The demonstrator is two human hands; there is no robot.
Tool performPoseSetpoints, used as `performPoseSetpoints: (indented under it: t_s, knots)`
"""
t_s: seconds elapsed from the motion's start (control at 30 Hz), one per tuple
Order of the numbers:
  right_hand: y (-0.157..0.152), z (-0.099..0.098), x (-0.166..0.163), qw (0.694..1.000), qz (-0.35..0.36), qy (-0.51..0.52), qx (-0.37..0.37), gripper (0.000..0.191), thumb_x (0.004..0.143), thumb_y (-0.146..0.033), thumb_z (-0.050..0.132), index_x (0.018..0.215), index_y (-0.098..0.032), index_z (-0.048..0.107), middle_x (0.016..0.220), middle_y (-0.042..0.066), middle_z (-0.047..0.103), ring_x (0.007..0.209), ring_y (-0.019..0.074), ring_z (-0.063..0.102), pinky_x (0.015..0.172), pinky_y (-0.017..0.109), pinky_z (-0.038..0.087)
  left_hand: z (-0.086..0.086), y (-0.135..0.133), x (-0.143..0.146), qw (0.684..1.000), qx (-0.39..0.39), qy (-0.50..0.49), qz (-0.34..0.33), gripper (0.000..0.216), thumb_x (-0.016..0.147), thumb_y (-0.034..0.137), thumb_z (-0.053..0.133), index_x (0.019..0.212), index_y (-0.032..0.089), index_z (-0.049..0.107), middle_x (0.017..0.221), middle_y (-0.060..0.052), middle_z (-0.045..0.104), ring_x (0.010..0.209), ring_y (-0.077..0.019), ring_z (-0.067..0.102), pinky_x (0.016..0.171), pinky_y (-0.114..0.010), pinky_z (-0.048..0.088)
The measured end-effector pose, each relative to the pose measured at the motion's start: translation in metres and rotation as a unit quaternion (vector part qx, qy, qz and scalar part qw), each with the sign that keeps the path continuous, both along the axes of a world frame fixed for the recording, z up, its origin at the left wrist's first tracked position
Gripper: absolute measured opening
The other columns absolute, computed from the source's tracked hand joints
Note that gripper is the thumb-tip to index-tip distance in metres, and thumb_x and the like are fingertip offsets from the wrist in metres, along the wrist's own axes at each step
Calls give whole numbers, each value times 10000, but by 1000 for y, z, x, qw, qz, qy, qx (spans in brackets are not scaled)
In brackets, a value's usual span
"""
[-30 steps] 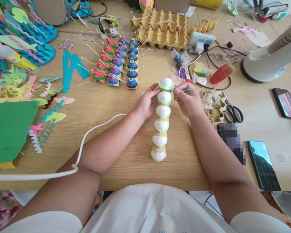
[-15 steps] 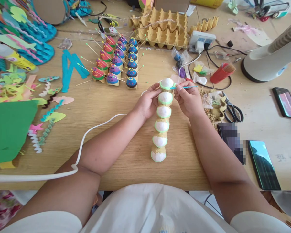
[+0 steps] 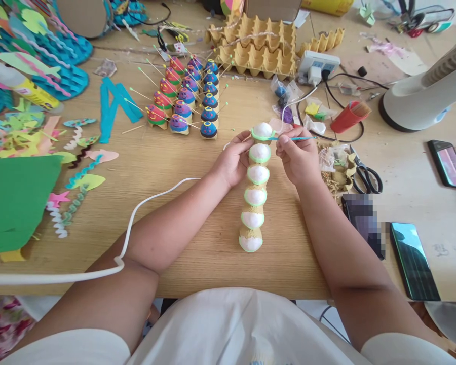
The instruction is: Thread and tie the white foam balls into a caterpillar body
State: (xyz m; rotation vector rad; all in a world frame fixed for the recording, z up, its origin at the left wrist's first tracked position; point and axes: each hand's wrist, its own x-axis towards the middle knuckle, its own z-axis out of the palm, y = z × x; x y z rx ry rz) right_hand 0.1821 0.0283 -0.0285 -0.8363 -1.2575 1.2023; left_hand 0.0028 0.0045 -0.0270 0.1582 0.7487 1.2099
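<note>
A row of egg-carton cups [image 3: 255, 195] with white tops and green rims lies lengthwise on the wooden table [image 3: 182, 167]. My left hand [image 3: 233, 159] grips the left side of the row near its far end, fingers curled round it. My right hand [image 3: 298, 157] is closed in a pinch on a thin teal paintbrush [image 3: 294, 138]. The brush tip touches the green rim of the farthest cup [image 3: 262, 131].
Three rows of painted cups with pins [image 3: 186, 104] stand behind my left hand. Egg trays [image 3: 256, 48], a power strip [image 3: 319, 63], a red cup [image 3: 347, 116], scissors [image 3: 365, 175], phones [image 3: 412, 258], a fan base [image 3: 421, 96], a white cable [image 3: 137, 213] and green foam sheets [image 3: 17, 200] surround the work.
Both hands and the cup row stay nearly in place; the brush tip shifts slightly along the farthest cup's green rim. The view moved a little.
</note>
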Motion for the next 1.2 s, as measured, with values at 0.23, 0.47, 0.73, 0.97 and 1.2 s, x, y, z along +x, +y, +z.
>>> performPoseSetpoints:
  t_s: [0.23, 0.47, 0.73, 0.97, 1.2]
  knots:
    - [-2, -6, -7, 1000, -23, 0, -1, 632, 659, -735, 998, 799, -265, 600, 750, -73, 630, 621, 80, 524, 587, 261, 465, -11, 2, -3, 998, 56, 18, -35, 577, 882, 319, 871, 1418, 433, 691, 1265, -14, 876, 1383, -381, 773, 1067, -507, 660]
    - [-2, -7, -11, 997, -51, -22, 45, 587, 715, -735, 971, 817, -272, 625, 765, -55, 629, 723, 119, 629, 711, 302, 570, -20, 5, -5, 991, 109, 64, -49, 437, 817, 339, 916, 1218, 397, 752, 1240, -6, 874, 1452, -387, 725, 1078, -518, 649]
    - [0, -16, -8, 982, -103, -89, 132, 504, 837, -727, 890, 858, -272, 675, 826, -35, 642, 760, 127, 629, 736, 316, 579, -17, 6, -2, 989, 105, 97, -19, 263, 816, 331, 929, 1004, 328, 745, 1136, -37, 877, 1377, -374, 757, 963, -470, 654]
    - [4, -22, -7, 976, -118, -90, 161, 463, 871, -686, 885, 855, -270, 683, 828, -30, 634, 764, 132, 622, 749, 329, 591, -18, 7, -4, 984, 137, 113, -34, 309, 801, 379, 960, 1017, 331, 744, 1092, -45, 870, 1321, -369, 782, 942, -469, 650]
    - [3, -21, -6, 974, -123, -107, 157, 493, 863, -713, 876, 848, -265, 671, 821, -31, 619, 747, 123, 600, 715, 318, 583, -20, 7, -5, 987, 124, 101, -33, 311, 789, 335, 953, 1025, 338, 750, 1105, -35, 872, 1339, -368, 774, 970, -478, 652]
